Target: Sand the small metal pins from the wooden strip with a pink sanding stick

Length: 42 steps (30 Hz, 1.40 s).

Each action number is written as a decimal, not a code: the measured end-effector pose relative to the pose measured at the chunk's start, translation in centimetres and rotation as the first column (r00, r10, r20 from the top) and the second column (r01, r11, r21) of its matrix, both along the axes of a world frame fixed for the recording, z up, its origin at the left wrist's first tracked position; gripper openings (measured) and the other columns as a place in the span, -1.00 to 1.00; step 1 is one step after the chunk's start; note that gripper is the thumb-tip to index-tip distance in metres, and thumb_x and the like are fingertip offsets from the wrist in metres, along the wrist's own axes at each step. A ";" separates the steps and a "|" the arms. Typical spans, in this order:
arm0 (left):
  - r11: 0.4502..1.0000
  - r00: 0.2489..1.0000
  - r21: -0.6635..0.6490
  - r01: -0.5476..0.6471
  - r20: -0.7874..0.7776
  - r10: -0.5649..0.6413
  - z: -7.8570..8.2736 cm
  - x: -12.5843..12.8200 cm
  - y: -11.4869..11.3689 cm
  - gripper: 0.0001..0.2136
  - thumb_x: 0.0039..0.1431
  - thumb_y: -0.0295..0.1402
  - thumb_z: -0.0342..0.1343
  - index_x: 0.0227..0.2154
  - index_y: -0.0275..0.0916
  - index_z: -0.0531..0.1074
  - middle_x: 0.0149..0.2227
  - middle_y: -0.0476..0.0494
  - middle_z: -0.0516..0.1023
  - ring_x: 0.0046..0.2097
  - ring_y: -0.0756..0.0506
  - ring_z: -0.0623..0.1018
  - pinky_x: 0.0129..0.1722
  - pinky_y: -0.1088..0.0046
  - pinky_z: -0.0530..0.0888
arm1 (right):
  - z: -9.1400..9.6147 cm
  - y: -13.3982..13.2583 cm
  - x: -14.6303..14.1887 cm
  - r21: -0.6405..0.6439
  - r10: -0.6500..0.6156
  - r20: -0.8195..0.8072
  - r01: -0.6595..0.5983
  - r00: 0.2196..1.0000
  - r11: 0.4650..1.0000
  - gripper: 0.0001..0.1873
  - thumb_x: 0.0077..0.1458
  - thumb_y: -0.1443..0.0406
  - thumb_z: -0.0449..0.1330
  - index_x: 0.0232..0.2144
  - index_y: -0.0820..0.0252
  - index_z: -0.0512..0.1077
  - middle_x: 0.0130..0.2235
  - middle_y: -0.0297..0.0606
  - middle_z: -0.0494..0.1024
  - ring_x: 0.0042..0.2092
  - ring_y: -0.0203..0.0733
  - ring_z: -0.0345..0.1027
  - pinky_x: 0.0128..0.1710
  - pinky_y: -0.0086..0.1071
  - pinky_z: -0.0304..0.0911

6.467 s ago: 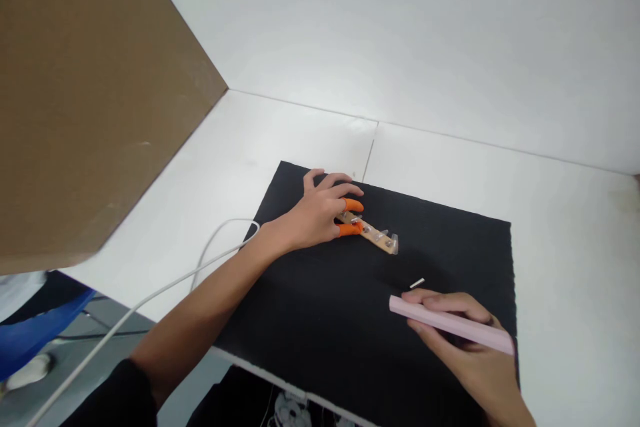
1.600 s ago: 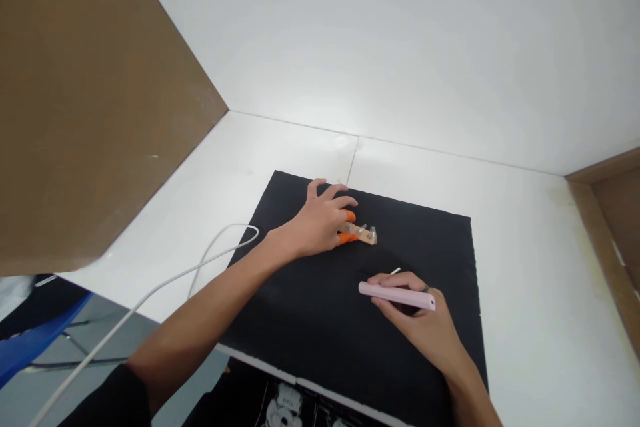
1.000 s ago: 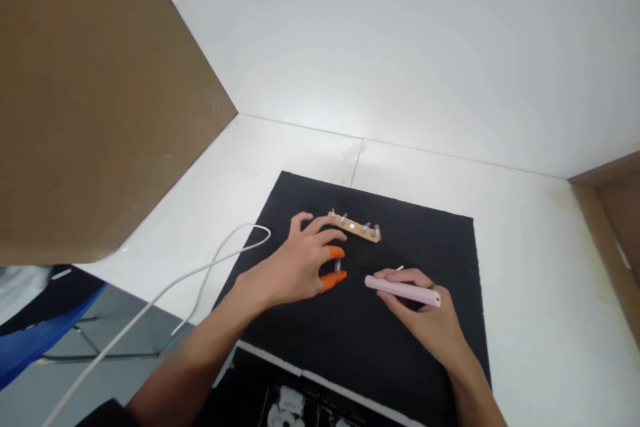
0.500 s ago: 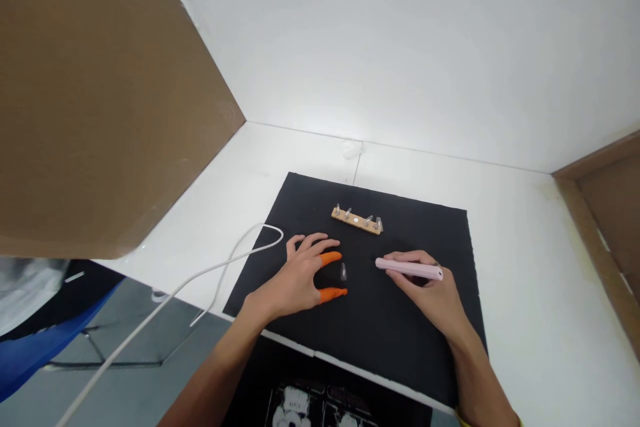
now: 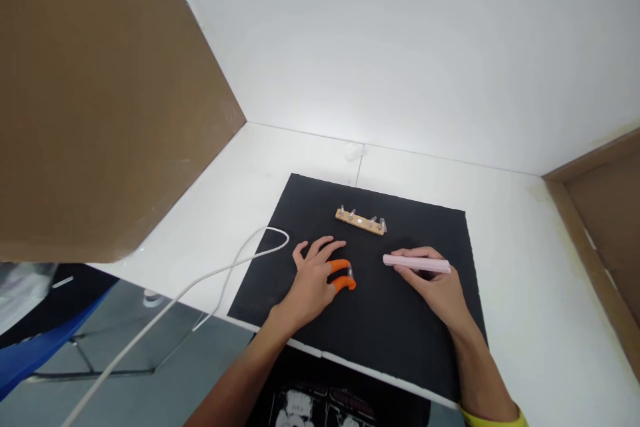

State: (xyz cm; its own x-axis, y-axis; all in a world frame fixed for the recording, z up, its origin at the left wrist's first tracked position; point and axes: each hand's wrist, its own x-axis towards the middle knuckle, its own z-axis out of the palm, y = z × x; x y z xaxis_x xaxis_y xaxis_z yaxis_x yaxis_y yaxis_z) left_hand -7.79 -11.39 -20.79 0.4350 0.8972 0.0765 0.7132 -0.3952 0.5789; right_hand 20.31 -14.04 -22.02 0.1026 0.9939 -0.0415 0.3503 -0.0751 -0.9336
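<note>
My left hand (image 5: 314, 283) wears orange finger cots on its thumb and index finger. Those two fingers close around a small clear nail tip (image 5: 351, 273) low over the black mat (image 5: 380, 333); the other fingers are spread on the mat. In my right hand (image 5: 440, 290) lies a slim pale-pink stick-shaped device (image 5: 417, 263), held roughly level with its free end pointing left. Beyond both hands a narrow wooden strip (image 5: 360, 221) rests on the mat, with several clear tips standing up from it and one white dot near its middle.
A white cable (image 5: 200, 278) loops over the mat's left edge and off the table. White table surface (image 5: 520, 267) surrounds the mat. A brown panel (image 5: 115, 107) rises at left, and a brown frame (image 5: 585, 233) borders the right side. A clear scrap (image 5: 354, 151) lies at the back.
My left thumb and index finger have closed from apart onto the clear nail tip. My right hand still holds the pink device, now turned slightly. The view has shifted a little.
</note>
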 end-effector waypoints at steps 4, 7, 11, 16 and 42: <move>0.999 0.999 0.035 -0.022 0.031 0.021 -0.5 0.1 -0.1 -0.85 0.21 -0.37 0.49 -0.20 -0.05 0.70 0.30 -0.14 0.61 0.38 -0.42 0.45 0.37 -0.33 0.06 | -0.1 0.1 0.0 -0.004 -0.013 0.001 0.013 1.000 1.000 -0.71 0.33 0.13 0.37 -0.07 0.22 0.54 -0.04 -0.22 0.64 -0.08 -0.16 0.58 -0.10 -0.20 0.57; 0.998 0.998 0.058 -0.032 0.049 0.029 -0.7 0.3 -0.2 -0.86 0.19 -0.34 0.51 -0.21 -0.07 0.70 0.29 -0.16 0.61 0.37 -0.42 0.46 0.36 -0.32 0.08 | 0.1 0.2 0.0 -0.009 -0.026 -0.002 0.026 1.000 1.000 -0.71 0.31 0.13 0.40 -0.10 0.22 0.55 -0.06 -0.22 0.65 -0.10 -0.17 0.59 -0.11 -0.22 0.58; 0.994 0.996 0.087 -0.060 0.065 0.054 -0.8 0.5 -0.3 -0.92 0.23 -0.35 0.48 -0.24 -0.08 0.70 0.26 -0.14 0.64 0.35 -0.42 0.49 0.34 -0.32 0.11 | 0.5 0.3 -0.3 -0.011 -0.047 -0.024 0.047 0.999 0.999 -0.63 0.20 0.07 0.47 -0.15 0.23 0.56 -0.08 -0.20 0.69 -0.08 -0.13 0.63 -0.09 -0.18 0.60; 0.992 0.995 0.107 -0.071 0.077 0.063 -1.1 0.6 -0.4 -0.93 0.24 -0.38 0.47 -0.26 -0.06 0.72 0.25 -0.12 0.66 0.34 -0.42 0.51 0.34 -0.32 0.10 | 1.3 0.5 -0.6 -0.022 -0.079 -0.040 0.078 0.996 0.997 -0.57 0.05 -0.02 0.53 -0.22 0.15 0.62 -0.11 -0.06 0.76 -0.08 0.05 0.69 -0.14 -0.13 0.64; 0.996 0.855 -0.005 -0.088 0.512 0.078 8.7 1.4 -1.9 -0.93 0.32 -0.30 0.40 -0.28 -0.08 0.63 -0.17 -0.01 0.78 0.00 -0.20 0.70 0.14 0.03 0.37 | 10.3 -6.1 -6.9 0.418 -0.050 -0.361 0.209 0.931 0.884 -0.71 0.18 0.36 0.49 -0.14 -0.03 0.52 -0.20 -0.33 0.78 -0.14 -0.14 0.74 -0.17 -0.34 0.69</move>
State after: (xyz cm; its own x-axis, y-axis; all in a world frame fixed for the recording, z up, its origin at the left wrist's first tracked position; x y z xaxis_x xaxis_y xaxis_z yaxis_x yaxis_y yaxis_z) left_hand -6.35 -13.33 -12.10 0.2539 0.9246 0.2840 0.3492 -0.3614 0.8645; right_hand 13.42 -20.17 -11.69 0.2909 0.8930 0.3434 0.0319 0.3497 -0.9363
